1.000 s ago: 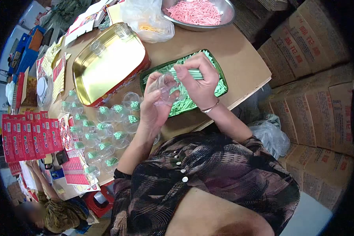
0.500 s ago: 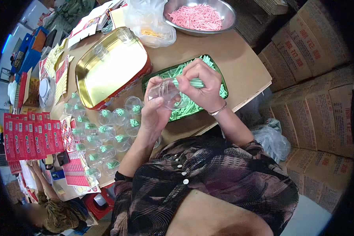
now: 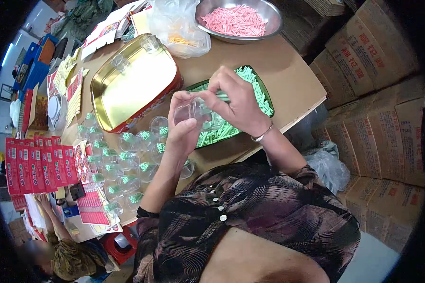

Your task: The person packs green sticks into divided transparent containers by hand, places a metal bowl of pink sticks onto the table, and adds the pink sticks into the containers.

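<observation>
My left hand (image 3: pixel 180 132) grips a clear plastic cup (image 3: pixel 185 113), tipped on its side, fingers around its wall. My right hand (image 3: pixel 238 101) is closed on a small bunch of green sticks (image 3: pixel 222 96); their near ends are at the cup's mouth, partly hidden by my fingers. Below both hands is a dark green tray (image 3: pixel 272 106) full of loose green sticks (image 3: pixel 257 89). To the left stand several clear cups (image 3: pixel 148 172) with bunches of green sticks in them.
A gold-lined tin (image 3: pixel 97 96) holds a few clear cups. Behind are a plastic bag (image 3: pixel 193 45) with yellow sticks and a metal bowl (image 3: pixel 277 23) of pink sticks. Red packets (image 3: pixel 40 165) lie left, near another person (image 3: pixel 73 257). Cardboard cartons (image 3: pixel 373 127) are stacked right.
My right hand has shifted slightly left and up, bringing the green sticks to the cup's mouth. My left hand has turned the cup a little and moved it slightly left.
</observation>
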`<state>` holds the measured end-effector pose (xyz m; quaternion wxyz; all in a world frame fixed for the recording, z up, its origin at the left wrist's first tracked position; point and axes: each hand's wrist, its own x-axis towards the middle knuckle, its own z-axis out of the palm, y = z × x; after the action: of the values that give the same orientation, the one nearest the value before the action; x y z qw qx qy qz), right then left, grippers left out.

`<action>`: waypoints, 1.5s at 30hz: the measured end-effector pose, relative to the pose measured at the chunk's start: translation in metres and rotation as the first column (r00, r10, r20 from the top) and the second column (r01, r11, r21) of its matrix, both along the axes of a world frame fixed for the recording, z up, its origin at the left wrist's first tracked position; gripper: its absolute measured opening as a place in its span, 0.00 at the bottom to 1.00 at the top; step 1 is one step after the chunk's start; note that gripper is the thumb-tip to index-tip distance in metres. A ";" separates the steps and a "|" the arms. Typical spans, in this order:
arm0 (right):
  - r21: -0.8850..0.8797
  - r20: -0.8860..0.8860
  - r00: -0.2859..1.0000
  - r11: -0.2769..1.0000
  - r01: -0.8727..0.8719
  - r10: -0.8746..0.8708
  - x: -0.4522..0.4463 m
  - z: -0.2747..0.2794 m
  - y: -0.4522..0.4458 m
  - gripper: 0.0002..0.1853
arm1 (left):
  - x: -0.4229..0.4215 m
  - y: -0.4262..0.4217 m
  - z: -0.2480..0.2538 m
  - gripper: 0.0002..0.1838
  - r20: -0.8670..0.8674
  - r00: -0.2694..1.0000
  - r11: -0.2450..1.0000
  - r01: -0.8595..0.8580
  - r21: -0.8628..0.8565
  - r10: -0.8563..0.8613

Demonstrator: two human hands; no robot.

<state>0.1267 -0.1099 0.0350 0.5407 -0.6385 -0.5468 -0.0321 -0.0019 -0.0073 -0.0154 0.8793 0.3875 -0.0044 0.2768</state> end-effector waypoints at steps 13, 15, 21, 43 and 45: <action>0.089 -0.336 0.940 0.995 -0.037 0.066 0.007 -0.008 -0.007 0.05 | -0.001 0.007 -0.008 0.27 -0.020 0.995 0.920 0.079 -0.384 -0.094; 0.087 -0.420 0.902 0.994 -0.070 0.100 0.008 -0.008 -0.009 0.05 | -0.001 0.010 -0.010 0.27 -0.018 0.996 0.914 0.074 -0.399 -0.089; -0.014 -0.350 0.919 0.980 -0.199 0.182 0.007 -0.004 -0.020 0.05 | -0.004 0.015 -0.015 0.30 0.115 0.982 0.920 0.183 -0.346 -0.152; -0.068 0.336 0.941 0.997 -0.028 0.049 -0.018 -0.017 -0.027 0.35 | -0.013 0.007 -0.024 0.29 0.162 0.962 0.820 0.274 -0.502 -0.222; -0.103 0.321 0.943 0.993 -0.058 0.088 -0.019 -0.018 -0.027 0.35 | -0.012 0.008 -0.025 0.28 0.106 0.973 0.841 0.230 -0.489 -0.204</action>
<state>0.1080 -0.1371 0.0167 0.4140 -0.6279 -0.6527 -0.0915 -0.0134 0.0002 -0.0406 0.9746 0.1373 0.0013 0.1768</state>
